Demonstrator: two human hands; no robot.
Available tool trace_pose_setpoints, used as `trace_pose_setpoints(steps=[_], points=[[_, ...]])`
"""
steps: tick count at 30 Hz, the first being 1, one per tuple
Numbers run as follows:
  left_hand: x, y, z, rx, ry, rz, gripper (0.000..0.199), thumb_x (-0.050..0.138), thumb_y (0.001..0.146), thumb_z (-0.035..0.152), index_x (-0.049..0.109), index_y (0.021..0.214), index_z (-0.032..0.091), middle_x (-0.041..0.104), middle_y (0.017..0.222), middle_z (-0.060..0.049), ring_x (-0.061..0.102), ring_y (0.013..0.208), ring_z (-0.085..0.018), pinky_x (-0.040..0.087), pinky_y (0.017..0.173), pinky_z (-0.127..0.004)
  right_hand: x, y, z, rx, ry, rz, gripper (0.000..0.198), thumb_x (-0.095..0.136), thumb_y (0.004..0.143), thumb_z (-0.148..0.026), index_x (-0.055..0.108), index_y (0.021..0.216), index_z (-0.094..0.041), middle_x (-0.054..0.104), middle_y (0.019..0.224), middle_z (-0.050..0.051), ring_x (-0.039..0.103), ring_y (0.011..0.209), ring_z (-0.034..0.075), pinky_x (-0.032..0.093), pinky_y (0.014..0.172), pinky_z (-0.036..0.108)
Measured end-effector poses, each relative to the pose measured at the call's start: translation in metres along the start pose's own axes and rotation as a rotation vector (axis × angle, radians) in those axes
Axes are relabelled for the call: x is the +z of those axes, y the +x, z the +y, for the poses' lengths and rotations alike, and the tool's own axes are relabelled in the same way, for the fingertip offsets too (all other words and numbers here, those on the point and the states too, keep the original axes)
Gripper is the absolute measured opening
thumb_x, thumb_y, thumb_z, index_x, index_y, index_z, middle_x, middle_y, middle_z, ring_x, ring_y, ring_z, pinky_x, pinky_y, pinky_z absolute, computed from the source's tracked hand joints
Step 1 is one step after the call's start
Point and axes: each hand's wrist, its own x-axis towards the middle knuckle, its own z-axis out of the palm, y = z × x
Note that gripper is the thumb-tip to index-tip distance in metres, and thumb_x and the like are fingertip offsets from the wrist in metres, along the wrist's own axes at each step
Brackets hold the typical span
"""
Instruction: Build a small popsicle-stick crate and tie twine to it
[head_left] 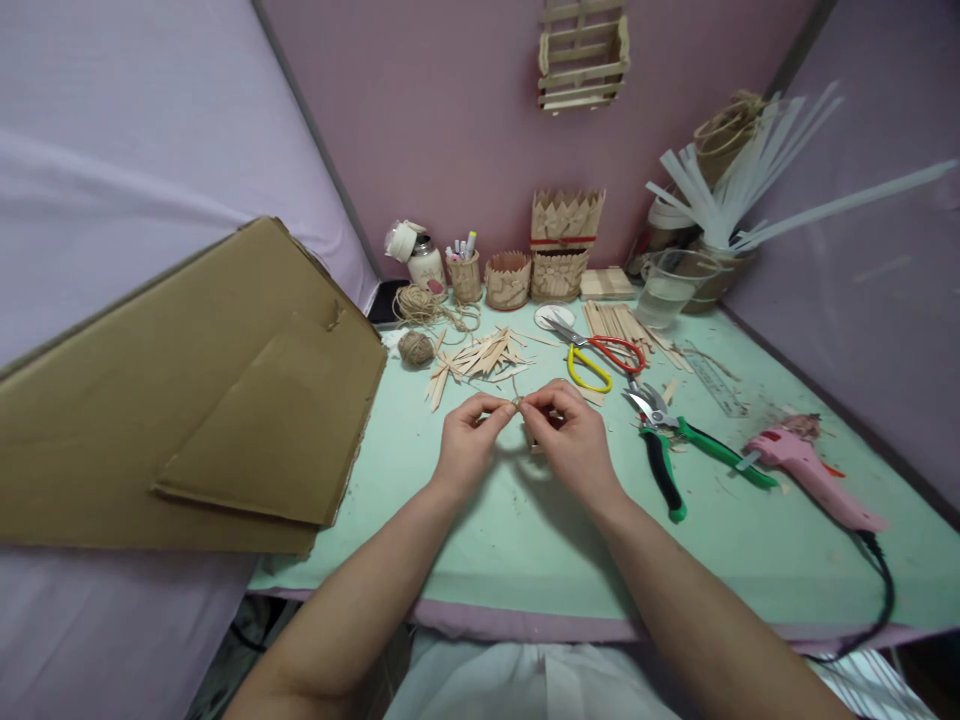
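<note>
My left hand (471,445) and my right hand (574,440) meet over the middle of the table, thumbs and forefingers pinched together. Between the fingertips is a thin piece of twine (515,386), one end sticking up. Under my right palm shows part of a small wooden piece with something dark red; the fingers hide most of it. Just beyond the hands lies a loose pile of pointed wooden sticks (491,352). Scissors (600,352) with one red and one yellow handle lie past my right hand, near green-handled pruning shears (660,420).
Large cardboard sheets (247,420) stand at the left. A pink glue gun (817,475) with a black cord lies at the right. Behind are a twine ball (415,348), stick-covered holders (508,280), a clear cup (664,290) and white glue sticks (712,200). A ruler (716,378) lies right.
</note>
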Motion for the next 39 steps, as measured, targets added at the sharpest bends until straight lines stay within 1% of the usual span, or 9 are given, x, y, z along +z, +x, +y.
trace_pose_setpoints(steps=[3,6,8,14,19,24,29,33,39], points=[[-0.001,0.004,-0.001,-0.382,-0.351,-0.104,0.022,0.082,0.061,0.029,0.066,0.067,0.015,0.057,0.065,0.002,0.05,0.064,-0.009,0.039,0.06,-0.021,0.001,-0.002,0.0,-0.103,-0.074,-0.016,0.008,0.061,0.084,-0.02,0.064,0.077,-0.021,0.055,0.083,0.0,0.051,0.065,0.011,0.043,0.059,0.027],[-0.001,0.006,-0.001,-0.497,-0.44,-0.186,0.029,0.085,0.057,0.031,0.065,0.068,0.014,0.057,0.066,0.001,0.052,0.063,-0.009,0.039,0.058,-0.021,0.001,-0.002,-0.002,-0.188,-0.125,-0.019,0.008,0.06,0.084,-0.018,0.064,0.079,-0.021,0.055,0.085,0.001,0.049,0.065,0.011,0.043,0.06,0.028],[-0.001,0.004,-0.001,-0.422,-0.386,-0.151,0.028,0.084,0.06,0.032,0.066,0.071,0.014,0.059,0.069,0.0,0.053,0.065,-0.009,0.041,0.06,-0.021,0.0,-0.001,-0.002,-0.156,-0.101,-0.029,0.006,0.06,0.084,-0.02,0.063,0.079,-0.021,0.055,0.087,0.001,0.05,0.065,0.011,0.043,0.06,0.028],[-0.001,0.001,-0.002,0.019,0.061,-0.05,0.014,0.073,0.075,0.03,0.068,0.077,0.016,0.066,0.077,-0.001,0.058,0.075,-0.014,0.045,0.07,-0.025,-0.003,0.005,0.0,0.118,0.08,-0.122,0.017,0.066,0.081,-0.036,0.062,0.075,-0.02,0.057,0.083,0.001,0.05,0.066,0.013,0.041,0.058,0.028],[-0.002,-0.001,-0.003,0.175,0.257,-0.11,0.007,0.064,0.082,0.023,0.068,0.081,0.018,0.068,0.084,-0.003,0.061,0.082,-0.016,0.046,0.072,-0.026,-0.005,0.006,0.002,0.18,0.134,-0.111,0.02,0.063,0.082,-0.039,0.061,0.077,-0.02,0.056,0.079,0.0,0.048,0.065,0.013,0.039,0.058,0.027],[-0.003,-0.002,-0.005,0.344,0.448,-0.149,0.008,0.061,0.086,0.019,0.067,0.08,0.018,0.064,0.079,-0.002,0.057,0.076,-0.014,0.045,0.069,-0.025,-0.003,0.004,0.004,0.221,0.156,-0.132,0.019,0.06,0.083,-0.038,0.058,0.079,-0.02,0.055,0.076,-0.001,0.046,0.064,0.012,0.037,0.057,0.027],[-0.003,-0.004,-0.005,0.477,0.639,-0.203,0.013,0.059,0.088,0.016,0.066,0.077,0.019,0.064,0.075,-0.003,0.056,0.076,-0.017,0.044,0.075,-0.03,-0.005,0.006,0.005,0.212,0.169,0.104,0.02,0.058,0.084,-0.04,0.054,0.08,-0.022,0.053,0.073,-0.003,0.045,0.062,0.012,0.037,0.058,0.027],[-0.001,-0.006,-0.005,0.411,0.625,-0.226,0.014,0.06,0.086,0.016,0.067,0.074,0.018,0.065,0.074,-0.003,0.057,0.076,-0.017,0.043,0.074,-0.03,-0.008,0.009,0.003,0.195,0.17,0.163,0.02,0.059,0.084,-0.04,0.053,0.08,-0.022,0.051,0.071,-0.004,0.045,0.061,0.012,0.037,0.058,0.027],[0.003,-0.005,-0.003,0.027,0.26,-0.15,0.01,0.068,0.079,0.025,0.072,0.076,0.017,0.071,0.078,-0.004,0.061,0.074,-0.017,0.045,0.069,-0.027,-0.014,0.015,0.006,0.304,0.382,-0.011,0.025,0.057,0.086,-0.046,0.061,0.091,-0.022,0.055,0.076,-0.002,0.048,0.061,0.011,0.039,0.055,0.025]])
